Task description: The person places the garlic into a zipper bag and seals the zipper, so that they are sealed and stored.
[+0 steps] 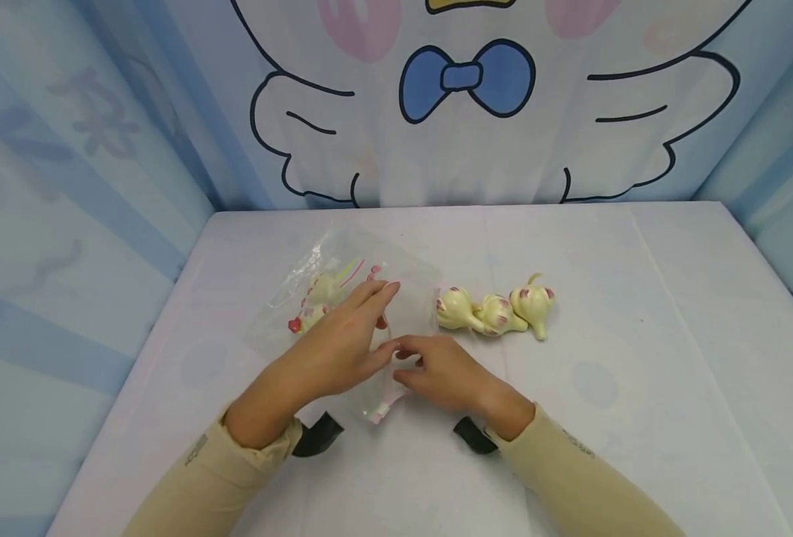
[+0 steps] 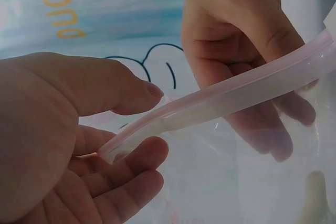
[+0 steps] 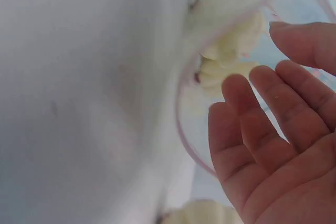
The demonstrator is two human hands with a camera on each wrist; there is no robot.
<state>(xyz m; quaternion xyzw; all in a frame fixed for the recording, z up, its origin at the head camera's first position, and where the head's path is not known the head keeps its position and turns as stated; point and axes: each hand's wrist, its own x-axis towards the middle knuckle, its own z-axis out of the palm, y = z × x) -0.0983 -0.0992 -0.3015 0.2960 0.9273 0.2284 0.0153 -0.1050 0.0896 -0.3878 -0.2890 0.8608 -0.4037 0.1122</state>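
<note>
A clear zip bag (image 1: 409, 298) with a pink closure strip (image 2: 210, 98) lies under both hands, its mouth parted. Garlic bulbs with reddish marks (image 1: 321, 294) show through its left part. My left hand (image 1: 332, 347) reaches over the bag; its relaxed fingers touch one end of the strip, the thumb lifted off it. Close to the left thumb, my right hand (image 1: 446, 373) is at the bag's mouth. Its fingers (image 3: 262, 111) are loosely bent with nothing between them, and part of that hand shows through the plastic in the left wrist view.
Three garlic bulbs (image 1: 495, 313) sit in a row just right of the bag. A white cloth covers the table (image 1: 638, 388). Behind it hangs a printed curtain (image 1: 463, 149), with blue curtains at both sides. Dark straps (image 1: 318, 434) hang near the cuffs.
</note>
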